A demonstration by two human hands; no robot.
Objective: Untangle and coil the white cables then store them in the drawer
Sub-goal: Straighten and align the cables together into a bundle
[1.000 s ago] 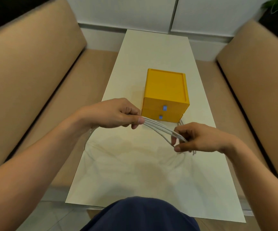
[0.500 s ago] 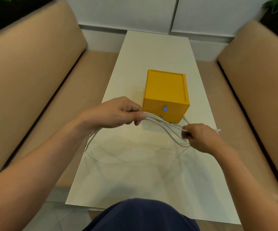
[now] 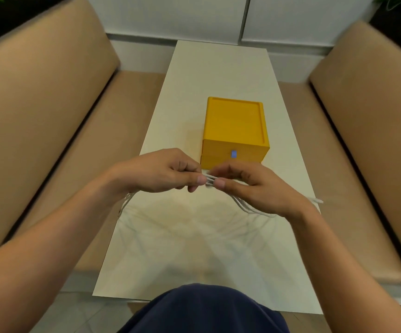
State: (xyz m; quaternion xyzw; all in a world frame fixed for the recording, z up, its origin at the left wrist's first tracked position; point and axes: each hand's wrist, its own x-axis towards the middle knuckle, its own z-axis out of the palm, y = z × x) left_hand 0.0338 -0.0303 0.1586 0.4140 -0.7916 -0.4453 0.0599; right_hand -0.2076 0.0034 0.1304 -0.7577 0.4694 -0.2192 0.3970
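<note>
- The white cables [image 3: 247, 207] are pinched between thumb and fingers of the left hand [image 3: 161, 171] and the right hand [image 3: 250, 183], above the table [image 3: 218, 68].
- The yellow drawer box [image 3: 235, 131] is seen just beyond the hands, with its drawers closed.

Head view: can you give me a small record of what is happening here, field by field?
Left hand: pinches the white cables
Right hand: pinches the same bundle, beside the left thumb
Loops: hang below both hands, over the table
Yellow drawer box: behind the hands, looks closed
Stage: cables not yet stored
</note>
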